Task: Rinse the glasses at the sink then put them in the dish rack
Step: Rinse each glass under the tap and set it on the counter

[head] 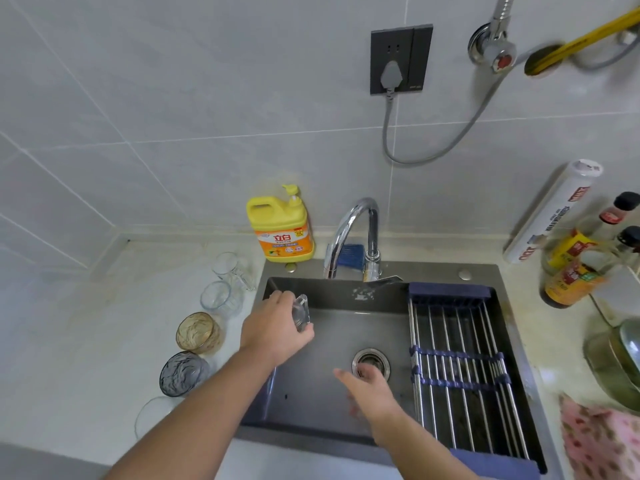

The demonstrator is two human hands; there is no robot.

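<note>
The left hand (pixel 273 327) grips a clear glass (pixel 301 313) above the sink (pixel 332 296). The right hand (pixel 370 386), fingers loosely spread, holds nothing near the drain (pixel 370 356). A dish rack (pixel 457 368) spans the sink's right side. Four other glasses (pixel 197 332) stand on the desk (pixel 86 341).

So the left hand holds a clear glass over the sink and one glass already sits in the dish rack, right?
Not quite: in the head view the dish rack holds no glass yet. The left hand does hold a clear glass over the sink.
</note>
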